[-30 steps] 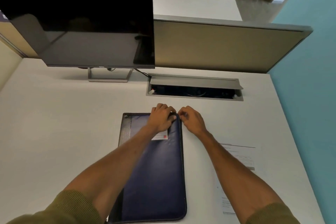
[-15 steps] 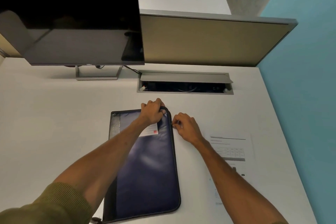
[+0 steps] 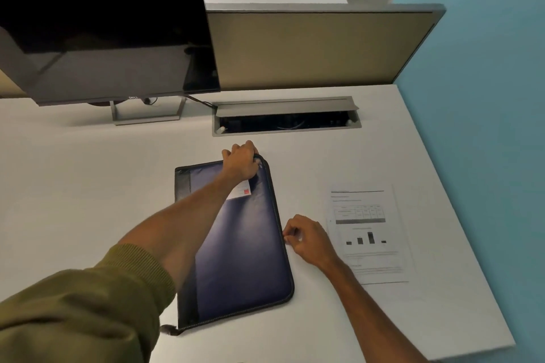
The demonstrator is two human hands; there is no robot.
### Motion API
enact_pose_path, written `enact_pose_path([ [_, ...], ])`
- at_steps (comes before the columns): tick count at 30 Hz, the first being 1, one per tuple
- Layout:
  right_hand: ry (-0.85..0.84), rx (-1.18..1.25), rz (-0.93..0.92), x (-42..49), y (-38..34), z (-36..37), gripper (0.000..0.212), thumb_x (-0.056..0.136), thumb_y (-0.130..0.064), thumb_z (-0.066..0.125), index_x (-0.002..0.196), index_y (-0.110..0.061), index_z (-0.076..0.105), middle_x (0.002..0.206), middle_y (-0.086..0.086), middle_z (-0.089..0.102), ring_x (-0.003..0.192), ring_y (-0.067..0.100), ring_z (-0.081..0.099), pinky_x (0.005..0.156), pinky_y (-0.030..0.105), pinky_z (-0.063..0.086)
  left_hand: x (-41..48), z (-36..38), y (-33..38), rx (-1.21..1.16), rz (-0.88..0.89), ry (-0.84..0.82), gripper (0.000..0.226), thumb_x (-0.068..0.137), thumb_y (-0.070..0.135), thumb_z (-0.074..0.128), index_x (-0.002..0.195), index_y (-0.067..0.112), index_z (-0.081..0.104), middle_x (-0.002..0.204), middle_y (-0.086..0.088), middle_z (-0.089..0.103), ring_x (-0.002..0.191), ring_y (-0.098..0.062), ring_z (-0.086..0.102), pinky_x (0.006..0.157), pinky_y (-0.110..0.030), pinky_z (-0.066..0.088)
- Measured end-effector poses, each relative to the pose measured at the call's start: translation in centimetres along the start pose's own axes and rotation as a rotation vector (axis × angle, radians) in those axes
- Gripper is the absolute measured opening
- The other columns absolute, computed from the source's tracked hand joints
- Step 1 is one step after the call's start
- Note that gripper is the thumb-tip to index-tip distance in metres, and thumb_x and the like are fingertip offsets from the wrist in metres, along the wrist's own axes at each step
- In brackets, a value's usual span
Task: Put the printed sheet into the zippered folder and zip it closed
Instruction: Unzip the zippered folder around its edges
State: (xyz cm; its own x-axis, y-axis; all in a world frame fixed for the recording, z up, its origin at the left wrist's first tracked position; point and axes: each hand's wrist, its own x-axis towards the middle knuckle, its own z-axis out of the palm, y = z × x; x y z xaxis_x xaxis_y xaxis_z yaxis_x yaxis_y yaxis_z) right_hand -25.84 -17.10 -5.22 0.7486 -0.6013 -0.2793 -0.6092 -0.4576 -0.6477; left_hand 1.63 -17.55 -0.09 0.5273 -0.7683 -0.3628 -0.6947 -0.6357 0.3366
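Folder: a navy zippered folder (image 3: 241,259) lies flat on a white desk (image 3: 88,186), a small label near its far end.
Left hand: the left hand (image 3: 240,163) grips the folder's far right corner, fingers curled over the edge.
Right hand: the right hand (image 3: 306,237) pinches the zipper (image 3: 277,215) midway down the folder's right edge; the pull itself is too small to make out.
Printed sheet: the printed sheet (image 3: 368,233), showing a table and bar chart, lies on the desk just right of the folder, outside it.
Background: a dark monitor (image 3: 103,32) and an open cable hatch (image 3: 286,119) sit in front of a partition (image 3: 309,44).
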Motion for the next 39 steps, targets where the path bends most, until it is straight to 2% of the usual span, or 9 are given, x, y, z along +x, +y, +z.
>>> enact_pose_path([
  [3, 0.068, -0.006, 0.043, -1.1, -0.8, 0.8, 0.003, 0.097, -0.012, 0.072, 0.098, -0.014, 0.074, 0.102, -0.001, 0.074, 0.095, 0.016, 0.069, 0.091, 0.035, 0.059, -1.5, 0.9, 0.4, 0.037, 0.057, 0.068, 0.038, 0.106, 0.018, 0.054, 0.143, 0.016, 0.049, 0.148, -0.009, 0.053, 0.143, -0.031, 0.043, 0.120, -0.049, 0.031],
  [6, 0.123, -0.004, 0.082, -1.4, -1.6, 0.9, 0.005, 0.099, -0.014, 0.069, 0.100, -0.016, 0.073, 0.105, -0.002, 0.074, 0.097, 0.017, 0.069, 0.096, 0.041, 0.058, -3.8, 1.9, 0.9, 0.095, 0.244, 0.061, 0.049, 0.101, 0.014, 0.059, 0.148, 0.027, 0.051, 0.158, -0.004, 0.042, 0.155, -0.028, 0.030, 0.128, -0.047, 0.024],
  [9, 0.135, -0.026, 0.118, -1.7, -2.1, 0.7, 0.007, 0.101, -0.018, 0.068, 0.104, -0.017, 0.073, 0.110, -0.001, 0.075, 0.101, 0.019, 0.070, 0.100, 0.043, 0.057, -6.5, 3.1, 1.6, 0.208, 0.513, -0.142, 0.042, 0.096, 0.012, 0.061, 0.133, 0.029, 0.068, 0.157, 0.002, 0.049, 0.160, -0.025, 0.024, 0.131, -0.047, 0.019],
  [12, 0.148, -0.052, 0.139, -2.1, -2.4, 0.6, 0.013, 0.104, -0.024, 0.065, 0.111, -0.017, 0.072, 0.116, 0.001, 0.074, 0.104, 0.021, 0.070, 0.103, 0.044, 0.056, -9.2, 4.8, 1.5, 0.343, 0.602, -0.299, 0.038, 0.096, 0.019, 0.063, 0.132, 0.028, 0.071, 0.157, 0.003, 0.051, 0.160, -0.023, 0.025, 0.131, -0.043, 0.018],
  [17, 0.164, -0.120, 0.127, -3.4, -2.7, 1.1, 0.014, 0.106, -0.024, 0.062, 0.112, -0.016, 0.071, 0.116, 0.001, 0.074, 0.103, 0.021, 0.069, 0.103, 0.043, 0.055, -11.9, 6.0, 1.1, 0.458, 0.588, -0.166, 0.045, 0.102, 0.029, 0.060, 0.146, 0.024, 0.055, 0.160, -0.001, 0.044, 0.158, -0.025, 0.028, 0.129, -0.047, 0.026],
  [21, 0.170, -0.153, 0.118, -5.3, -2.2, 1.8, 0.009, 0.104, -0.019, 0.063, 0.104, -0.015, 0.071, 0.110, 0.001, 0.074, 0.099, 0.021, 0.067, 0.099, 0.044, 0.054, -12.9, 6.1, 1.3, 0.472, 0.560, -0.165, 0.050, 0.104, 0.027, 0.058, 0.153, 0.023, 0.046, 0.164, -0.003, 0.038, 0.163, -0.028, 0.018, 0.132, -0.052, 0.020],
  [30, 0.083, -0.080, 0.063, -12.0, 0.4, 2.8, 0.006, 0.095, -0.008, 0.069, 0.095, -0.013, 0.071, 0.100, -0.002, 0.072, 0.095, 0.017, 0.064, 0.095, 0.045, 0.051, -13.8, 5.9, 2.0, 0.452, 0.485, -0.091, 0.040, 0.101, 0.021, 0.061, 0.139, 0.025, 0.052, 0.159, -0.004, 0.039, 0.156, -0.027, 0.027, 0.128, -0.049, 0.026],
  [34, 0.156, -0.048, 0.102, -14.1, 0.7, 3.8, 0.010, 0.095, -0.008, 0.067, 0.093, -0.018, 0.069, 0.096, -0.007, 0.071, 0.090, 0.015, 0.065, 0.093, 0.042, 0.049, -14.0, 5.8, 2.7, 0.457, 0.412, -0.076, 0.044, 0.101, 0.020, 0.060, 0.143, 0.026, 0.049, 0.161, -0.003, 0.035, 0.158, -0.028, 0.024, 0.128, -0.052, 0.025],
  [39, 0.252, -0.044, 0.219, -13.3, 0.0, 3.7, 0.010, 0.096, -0.012, 0.065, 0.092, -0.019, 0.070, 0.098, -0.006, 0.073, 0.088, 0.017, 0.068, 0.093, 0.041, 0.049, -15.4, 6.4, 2.4, 0.302, 0.362, -0.102, 0.058, 0.105, 0.026, 0.058, 0.159, 0.033, 0.036, 0.171, -0.004, 0.026, 0.162, -0.030, 0.017, 0.132, -0.056, 0.019],
])
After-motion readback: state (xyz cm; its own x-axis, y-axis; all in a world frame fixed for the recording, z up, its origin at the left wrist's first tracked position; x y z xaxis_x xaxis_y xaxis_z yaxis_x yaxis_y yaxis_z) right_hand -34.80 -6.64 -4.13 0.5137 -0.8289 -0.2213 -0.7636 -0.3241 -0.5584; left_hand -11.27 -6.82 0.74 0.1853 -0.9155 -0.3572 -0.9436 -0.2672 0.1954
